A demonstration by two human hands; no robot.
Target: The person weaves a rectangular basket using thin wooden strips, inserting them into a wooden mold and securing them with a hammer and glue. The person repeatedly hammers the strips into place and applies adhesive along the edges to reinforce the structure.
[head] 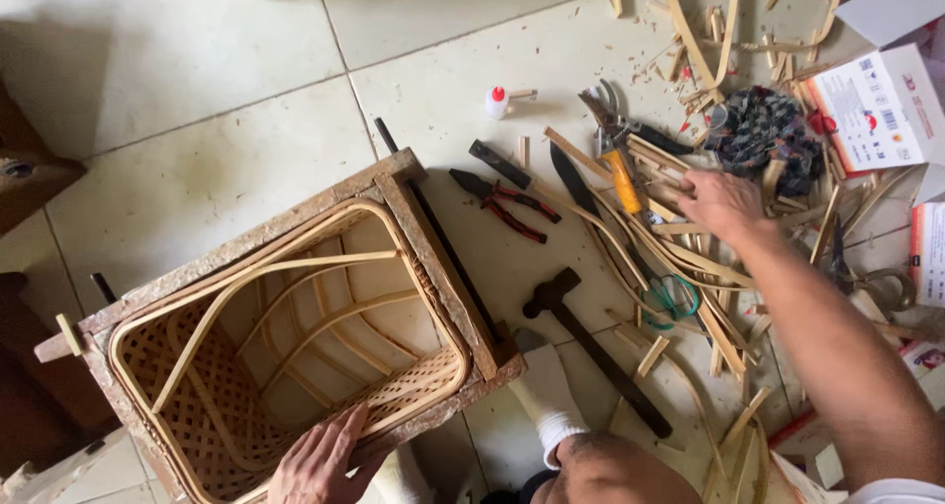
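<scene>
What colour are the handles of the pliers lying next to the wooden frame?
Red and black, on the pliers; the head view shows them clearly.

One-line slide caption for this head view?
Left hand rests on a woven cane basket in its wooden frame; right hand reaches among loose cane strips.

Bare tile floor (187, 81) lies open at the upper left, offering free passage above the wooden frame (433, 268) and its woven basket (295, 366). To the right, pliers (502, 204), a hammer (591, 351), cutters (620, 159) and scattered cane strips (689, 268) crowd the floor, leaving only narrow gaps between the tools.
</scene>
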